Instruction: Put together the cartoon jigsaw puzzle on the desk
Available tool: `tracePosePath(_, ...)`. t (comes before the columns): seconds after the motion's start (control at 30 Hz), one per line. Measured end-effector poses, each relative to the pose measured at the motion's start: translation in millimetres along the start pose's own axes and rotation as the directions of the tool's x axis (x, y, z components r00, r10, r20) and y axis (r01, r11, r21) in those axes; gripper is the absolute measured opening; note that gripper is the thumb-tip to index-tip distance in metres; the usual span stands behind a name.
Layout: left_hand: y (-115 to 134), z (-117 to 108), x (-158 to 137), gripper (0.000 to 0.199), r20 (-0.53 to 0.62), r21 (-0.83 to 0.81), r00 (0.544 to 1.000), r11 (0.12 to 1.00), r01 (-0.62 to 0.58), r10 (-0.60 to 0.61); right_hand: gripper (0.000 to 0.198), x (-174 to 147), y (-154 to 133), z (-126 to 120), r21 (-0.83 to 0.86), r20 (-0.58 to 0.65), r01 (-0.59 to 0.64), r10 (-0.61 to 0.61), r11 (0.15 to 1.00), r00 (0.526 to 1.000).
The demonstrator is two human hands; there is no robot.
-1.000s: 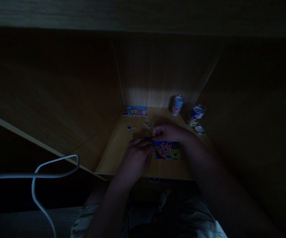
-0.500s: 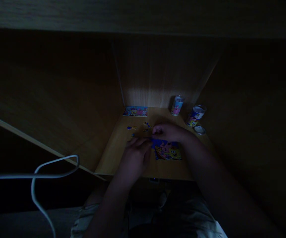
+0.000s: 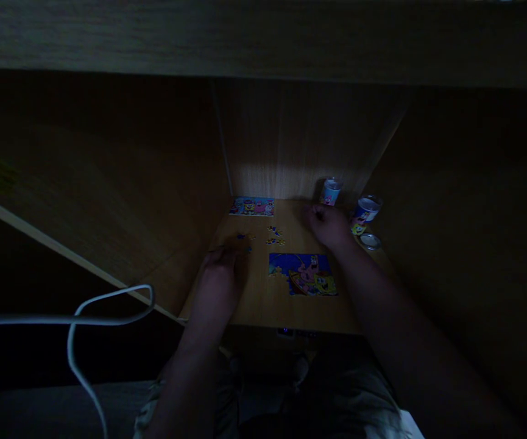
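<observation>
Two cans crowd the far right of the desk (image 3: 254,308): a small can (image 3: 331,190), partly covered by the right hand (image 3: 328,225), and a wider can (image 3: 367,209), with a round metal lid (image 3: 370,241) just in front of it. A picture card (image 3: 251,206) lies flat at the far left by the back panel (image 3: 263,140). Side panels wall the desk left and right, and a thick board (image 3: 263,39) crosses above; a white cable (image 3: 74,320) loops at the left, off the desk.

The puzzle (image 3: 313,277) lies near the front, its lower left corner unfilled, and wood shows between it and the front edge. Loose pieces (image 3: 275,236) sit behind it, others farther left near the left hand (image 3: 220,274), which bends over the desk's left side. The right hand's fingers are curled (too dim to make out whether either hand grips a piece).
</observation>
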State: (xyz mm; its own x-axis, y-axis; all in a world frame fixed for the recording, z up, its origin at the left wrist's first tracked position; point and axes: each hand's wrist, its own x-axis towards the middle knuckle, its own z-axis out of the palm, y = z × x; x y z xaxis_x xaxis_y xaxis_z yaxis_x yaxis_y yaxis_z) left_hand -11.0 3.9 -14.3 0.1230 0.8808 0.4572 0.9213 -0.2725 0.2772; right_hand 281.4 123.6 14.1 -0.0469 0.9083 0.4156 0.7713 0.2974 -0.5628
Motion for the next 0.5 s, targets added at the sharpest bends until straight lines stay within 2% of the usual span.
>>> tracePosePath(0.07,-1,1,-1,0.045,-0.025,0.054,1.0,0.998,0.02,-0.019,0.043,1,5,1,-0.012,-0.028,-0.025,0.024,1.0,0.999)
tracePosePath(0.2,-2,0,-4,0.048,-0.068,0.085,0.996,0.994,0.07,-0.064,0.046,3,14,5,-0.043,0.015,-0.073,0.073,0.996,0.997)
tracePosePath(0.37,-1,-1,-3,0.048,0.005,0.165,0.988,0.975,0.151,-0.154,0.045,4,21,10,-0.032,0.024,-0.122,0.123,0.992,0.992)
tracePosePath(0.5,0,0,-1,0.05,0.05,0.214,0.985,0.965,0.153,-0.167,0.044,4,23,13,-0.023,0.017,-0.155,0.155,0.988,0.988)
